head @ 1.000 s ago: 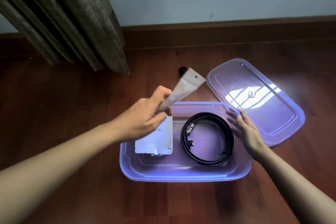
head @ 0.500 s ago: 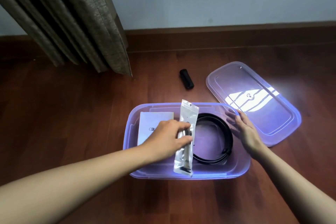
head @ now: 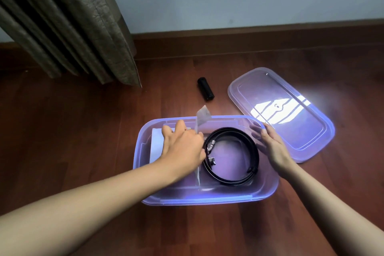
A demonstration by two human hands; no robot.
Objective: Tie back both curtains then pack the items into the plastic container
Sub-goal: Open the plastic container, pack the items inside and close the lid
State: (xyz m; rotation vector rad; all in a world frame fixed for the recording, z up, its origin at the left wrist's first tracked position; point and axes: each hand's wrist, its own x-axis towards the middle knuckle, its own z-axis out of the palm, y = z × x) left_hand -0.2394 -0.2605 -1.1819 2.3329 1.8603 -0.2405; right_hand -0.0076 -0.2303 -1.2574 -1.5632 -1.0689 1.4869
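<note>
The translucent purple plastic container [head: 207, 200] sits open on the wood floor. Inside lie a coiled black belt [head: 254, 158] and, at the left, a flat white box [head: 155, 147]. My left hand [head: 182, 147] is down inside the container and grips a long clear plastic packet [head: 202, 116]. The packet stands on edge between the white box and the belt, its top corner poking above the rim. My right hand [head: 272, 147] rests with straight fingers against the container's right rim. A small black cylinder [head: 205, 91] lies on the floor behind the container.
The container's lid [head: 291, 131] lies on the floor at the right, partly behind the container, with a bright glare on it. A grey-brown curtain [head: 83, 27] hangs at the upper left, above a dark baseboard [head: 249, 37] along the wall.
My left hand brought the clear packet from above the container down into it, turning it on edge beside the belt. My right hand stayed on the right rim.
</note>
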